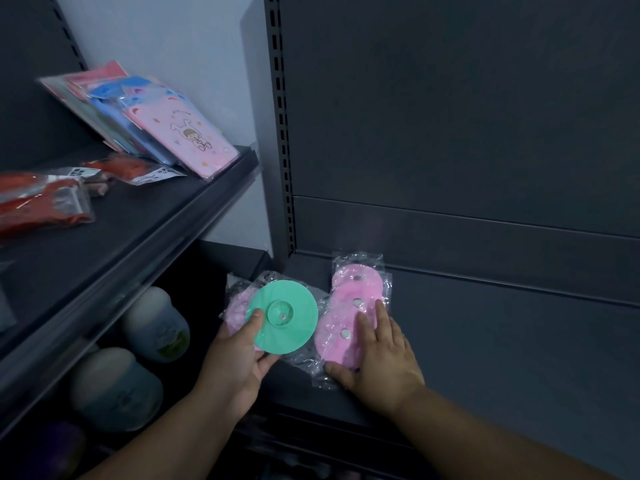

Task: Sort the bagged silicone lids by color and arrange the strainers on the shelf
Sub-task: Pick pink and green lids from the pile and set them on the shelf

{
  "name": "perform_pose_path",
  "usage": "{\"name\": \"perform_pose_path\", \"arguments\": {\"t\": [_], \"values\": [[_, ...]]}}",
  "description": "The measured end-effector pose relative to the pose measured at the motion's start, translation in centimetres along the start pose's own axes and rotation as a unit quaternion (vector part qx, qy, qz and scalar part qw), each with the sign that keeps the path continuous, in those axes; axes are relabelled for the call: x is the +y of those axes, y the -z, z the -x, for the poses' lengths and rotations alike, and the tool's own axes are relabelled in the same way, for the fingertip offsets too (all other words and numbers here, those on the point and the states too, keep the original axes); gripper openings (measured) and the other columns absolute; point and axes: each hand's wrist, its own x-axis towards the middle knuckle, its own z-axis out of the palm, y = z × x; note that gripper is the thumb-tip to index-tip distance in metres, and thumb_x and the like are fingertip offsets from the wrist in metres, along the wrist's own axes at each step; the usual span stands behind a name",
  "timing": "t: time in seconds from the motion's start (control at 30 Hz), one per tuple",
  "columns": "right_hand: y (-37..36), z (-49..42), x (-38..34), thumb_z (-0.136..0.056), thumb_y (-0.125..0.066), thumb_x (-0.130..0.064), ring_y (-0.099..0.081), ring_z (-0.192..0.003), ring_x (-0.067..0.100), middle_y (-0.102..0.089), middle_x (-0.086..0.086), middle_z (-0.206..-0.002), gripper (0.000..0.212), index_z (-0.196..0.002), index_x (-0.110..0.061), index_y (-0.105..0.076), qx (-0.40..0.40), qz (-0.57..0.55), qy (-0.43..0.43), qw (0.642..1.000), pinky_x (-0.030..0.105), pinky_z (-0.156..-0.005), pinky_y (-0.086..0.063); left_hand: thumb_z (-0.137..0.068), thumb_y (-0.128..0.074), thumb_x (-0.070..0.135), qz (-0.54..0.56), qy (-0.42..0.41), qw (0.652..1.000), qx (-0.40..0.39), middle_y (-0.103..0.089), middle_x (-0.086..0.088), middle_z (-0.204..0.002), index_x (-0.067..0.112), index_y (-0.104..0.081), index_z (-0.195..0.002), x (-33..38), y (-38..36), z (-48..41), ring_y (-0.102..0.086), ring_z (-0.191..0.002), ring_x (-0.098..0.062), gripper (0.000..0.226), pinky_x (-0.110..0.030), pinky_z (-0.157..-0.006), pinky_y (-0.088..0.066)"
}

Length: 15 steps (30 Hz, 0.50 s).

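The biggest thing in view is the dark shelf [502, 348] of the right-hand bay, with its plain back panel [450, 116] rising behind it. To the left, one upper shelf [145, 230] slants across, carrying a leaning stack of flat packets [166, 129] in pink and blue, too blurred to count, and two red bagged items [41, 199] lying nearer. Beneath that shelf stand two pale jars [156, 323], one behind the other, with something darker below them that is too dim to make out. At the front left corner of the dark shelf lie the pink lids [349, 317] in clear bags — three overlapping discs in a row running from the back towards the edge, each with a small metal spot at its centre. Just to their left is one green lid [294, 317], a round disc with a raised hub, and a fourth pink lid [232, 310] in its bag shows from under the green lid's left side. The left hand [239, 362] reaches in from below and grips the green lid by its near edge — thumb on top, fingers curled underneath. The right hand [381, 358] lies palm down on the nearest pink lids, fingers straight and slightly spread, thumb stretched out to the left on the plastic.
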Motion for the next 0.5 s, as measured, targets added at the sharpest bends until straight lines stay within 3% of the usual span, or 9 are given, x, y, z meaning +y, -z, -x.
{"name": "perform_pose_path", "arguments": {"t": [0.17, 0.27, 0.33, 0.37, 0.43, 0.47, 0.5], "values": [[0.2, -0.7, 0.1, -0.083, -0.036, -0.075, 0.006, -0.148, 0.031, 0.026, 0.006, -0.157, 0.096, -0.153, -0.025, 0.006, 0.009, -0.018, -0.012, 1.000, 0.041, -0.120, -0.005, -0.096, -0.052, 0.013, -0.004, 0.000, 1.000, -0.018, -0.070, -0.008, -0.103, 0.020, -0.057, -0.117, 0.2, -0.4, 0.3, -0.068, -0.090, -0.022, 0.023, -0.034, -0.065, -0.053], [0.5, -0.4, 0.4, -0.096, -0.031, -0.055, -0.005, -0.148, 0.022, 0.004, 0.005, -0.161, 0.068, -0.153, -0.021, -0.014, 0.113, -0.143, 0.001, 0.983, 0.033, -0.120, -0.009, -0.096, -0.053, 0.014, -0.009, 0.003, 0.999, -0.031, -0.070, -0.009, -0.108, 0.019, -0.057, -0.121, 0.2, -0.5, 0.4, -0.068, -0.095, -0.024, 0.026, -0.036, -0.070, -0.053], [1.3, -0.2, 0.5, -0.099, -0.034, -0.044, -0.028, -0.142, 0.016, -0.027, 0.005, -0.155, 0.052, -0.144, -0.018, -0.039, 0.201, -0.298, -0.019, 0.933, 0.024, -0.115, -0.021, -0.096, -0.053, 0.014, -0.012, 0.005, 0.999, -0.044, -0.071, -0.009, -0.109, 0.018, -0.057, -0.123, 0.1, -0.8, 0.5, -0.068, -0.097, -0.024, 0.028, -0.036, -0.070, -0.053], [1.9, 0.0, 0.4, -0.098, -0.039, -0.043, -0.043, -0.132, 0.015, -0.044, 0.005, -0.145, 0.045, -0.135, -0.020, -0.051, 0.203, -0.393, -0.039, 0.896, 0.024, -0.110, -0.030, -0.095, -0.053, 0.014, -0.012, 0.006, 0.999, -0.050, -0.070, -0.009, -0.110, 0.018, -0.057, -0.123, 0.0, -1.1, 0.6, -0.068, -0.097, -0.024, 0.028, -0.035, -0.070, -0.054], [3.2, 0.4, 0.0, -0.093, -0.052, -0.045, -0.064, -0.104, 0.019, -0.067, 0.006, -0.117, 0.034, -0.115, -0.021, -0.064, 0.107, -0.603, -0.067, 0.788, 0.033, -0.095, -0.049, -0.095, -0.053, 0.014, -0.017, 0.011, 0.998, -0.059, -0.070, -0.009, -0.111, 0.018, -0.057, -0.123, -0.2, -1.9, 0.7, -0.067, -0.099, -0.025, 0.028, -0.035, -0.069, -0.055], [3.6, 0.7, -0.1, -0.089, -0.059, -0.043, -0.068, -0.095, 0.022, -0.071, 0.009, -0.108, 0.032, -0.109, -0.018, -0.067, 0.033, -0.680, -0.067, 0.729, 0.037, -0.088, -0.054, -0.095, -0.053, 0.014, -0.019, 0.014, 0.998, -0.064, -0.070, -0.010, -0.111, 0.018, -0.057, -0.122, -0.4, -2.4, 0.8, -0.067, -0.099, -0.026, 0.028, -0.035, -0.070, -0.055], [3.9, 1.1, -0.2, -0.087, -0.065, -0.036, -0.068, -0.091, 0.025, -0.072, 0.012, -0.105, 0.030, -0.106, -0.014, -0.068, -0.032, -0.716, -0.062, 0.695, 0.039, -0.085, -0.055, -0.095, -0.054, 0.014, -0.021, 0.016, 0.997, -0.071, -0.071, -0.010, -0.110, 0.018, -0.058, -0.121, -0.7, -2.9, 0.9, -0.068, -0.097, -0.026, 0.026, -0.036, -0.070, -0.054]]}}
